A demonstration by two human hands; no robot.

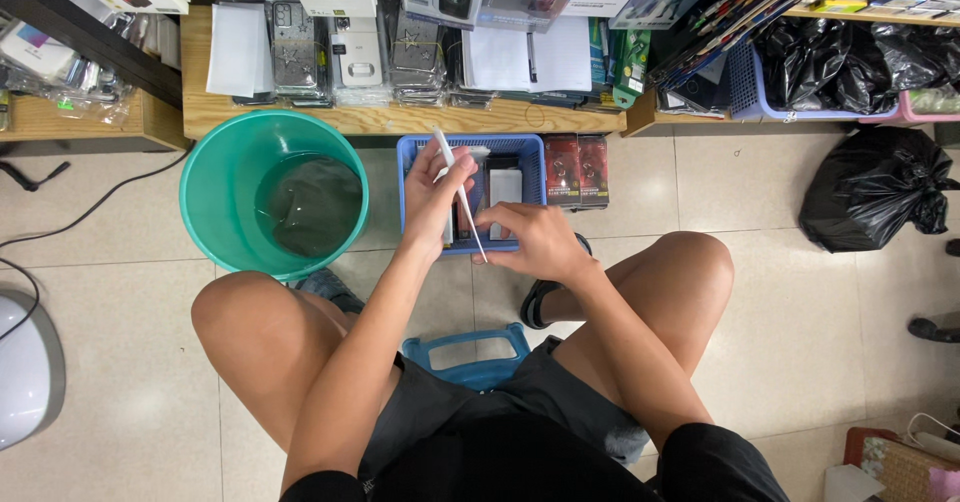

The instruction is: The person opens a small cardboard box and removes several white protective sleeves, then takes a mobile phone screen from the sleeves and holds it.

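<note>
A tiled shop floor (120, 382) is seen, with a low wooden shelf (400, 119) of packaged phone cases at the far side. Over a blue plastic basket (412, 158), a thin white flat sleeve (455, 177) is pinched by the left hand (432, 197); its lower end is gripped by the right hand (535, 242). Both ends are best kept steady above the basket. A green plastic bucket (272, 194) stands left.

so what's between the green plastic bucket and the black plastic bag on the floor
In the head view, the blue plastic basket sits between the green plastic bucket and the black plastic bag, with two red boxes beside it and both hands over it.
</note>
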